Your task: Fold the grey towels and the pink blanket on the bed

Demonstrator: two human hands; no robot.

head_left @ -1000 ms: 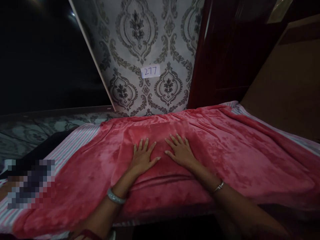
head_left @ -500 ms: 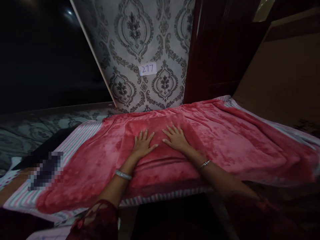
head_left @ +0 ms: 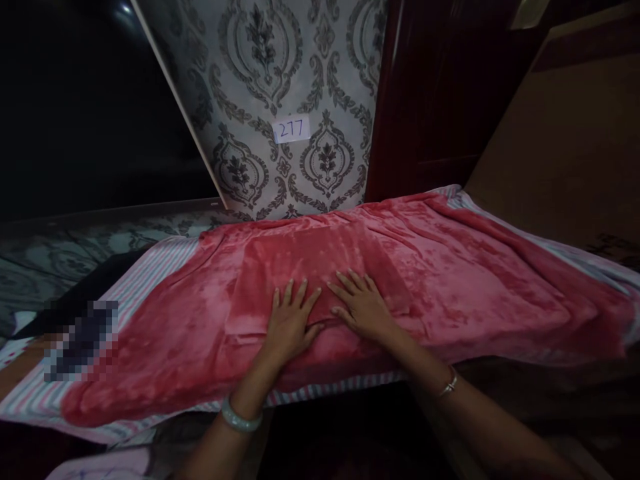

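A folded red plush cloth [head_left: 300, 257] lies flat in the middle of a larger pink-red plush blanket [head_left: 480, 280]. My left hand [head_left: 293, 317] rests palm down on the near part of the folded cloth, fingers spread and pointing away from me. To its right, my right hand [head_left: 363, 303] lies flat on the same cloth, its fingers apart too. Neither hand grips anything. A pale bangle [head_left: 240, 417] is on my left wrist, and a thin silver bracelet [head_left: 450, 381] is on my right.
Under the blanket, a striped cloth [head_left: 145, 273] shows along the edges. Behind stands a patterned wall [head_left: 330, 73] with a paper marked 277 [head_left: 291, 129]. A large dark screen [head_left: 95, 113] is at left, a dark red door [head_left: 430, 100] and a brown cardboard panel [head_left: 585, 147] at right.
Both hands have slid toward me over the folded cloth, staying flat. More of its far part shows now, and its near edge looks flatter. The view has shifted slightly.
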